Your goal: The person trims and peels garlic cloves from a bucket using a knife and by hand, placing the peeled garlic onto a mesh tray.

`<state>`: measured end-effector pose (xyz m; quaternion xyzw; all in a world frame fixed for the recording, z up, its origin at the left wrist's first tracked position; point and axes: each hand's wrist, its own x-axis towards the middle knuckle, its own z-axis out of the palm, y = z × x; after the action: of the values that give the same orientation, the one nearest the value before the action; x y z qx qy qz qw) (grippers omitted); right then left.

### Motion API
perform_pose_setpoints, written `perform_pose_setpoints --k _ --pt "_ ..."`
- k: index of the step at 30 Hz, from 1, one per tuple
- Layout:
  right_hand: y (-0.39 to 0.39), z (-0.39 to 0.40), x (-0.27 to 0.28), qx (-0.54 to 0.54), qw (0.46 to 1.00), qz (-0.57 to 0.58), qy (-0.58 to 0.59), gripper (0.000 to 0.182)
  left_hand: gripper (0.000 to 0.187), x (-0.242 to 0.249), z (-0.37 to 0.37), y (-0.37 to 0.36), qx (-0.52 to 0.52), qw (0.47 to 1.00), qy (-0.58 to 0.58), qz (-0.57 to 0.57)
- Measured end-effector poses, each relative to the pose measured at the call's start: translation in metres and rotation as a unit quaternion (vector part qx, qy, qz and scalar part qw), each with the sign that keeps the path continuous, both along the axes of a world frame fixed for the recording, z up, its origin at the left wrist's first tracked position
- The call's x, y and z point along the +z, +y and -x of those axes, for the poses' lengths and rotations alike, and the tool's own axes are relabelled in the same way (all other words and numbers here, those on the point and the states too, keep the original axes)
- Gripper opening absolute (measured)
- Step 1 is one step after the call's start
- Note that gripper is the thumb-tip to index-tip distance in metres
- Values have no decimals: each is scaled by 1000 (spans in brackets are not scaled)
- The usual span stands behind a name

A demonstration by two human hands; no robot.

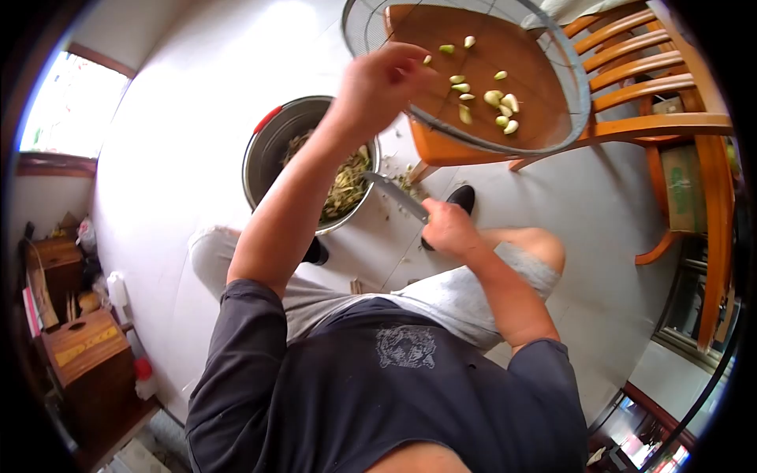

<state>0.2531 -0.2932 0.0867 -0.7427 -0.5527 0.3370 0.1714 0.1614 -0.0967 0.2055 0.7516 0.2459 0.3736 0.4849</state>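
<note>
My left hand [386,85] is over the left edge of a round mesh sieve [578,87], its fingers bent but apart, with nothing visible between them. Several pale peeled cloves [494,98] lie spread in the sieve, one of them just beside my fingertips. In my right hand [452,227] is a knife [398,195], its blade pointing up and left towards the bucket. The metal bucket [256,162] holds peelings and stalks [345,188] and stands below my left forearm, which hides part of it.
The sieve rests on a wooden chair [441,150]. Scraps [406,185] lie on the tiled floor between the bucket and my shoe [461,199]. Wooden boxes [87,347] stand at the far left. A carton [683,189] is at the right, beside wooden chair parts.
</note>
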Motion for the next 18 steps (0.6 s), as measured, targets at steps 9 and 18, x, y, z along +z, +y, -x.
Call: perform_pose_setpoints --k 9,18 --pt "-1 -7 8 -20 999 38 19 33 22 -200 123 64 117 910 350 190" --pt "11 -3 15 -27 998 -17 62 31 21 -281 113 92 96 850 515 -62"
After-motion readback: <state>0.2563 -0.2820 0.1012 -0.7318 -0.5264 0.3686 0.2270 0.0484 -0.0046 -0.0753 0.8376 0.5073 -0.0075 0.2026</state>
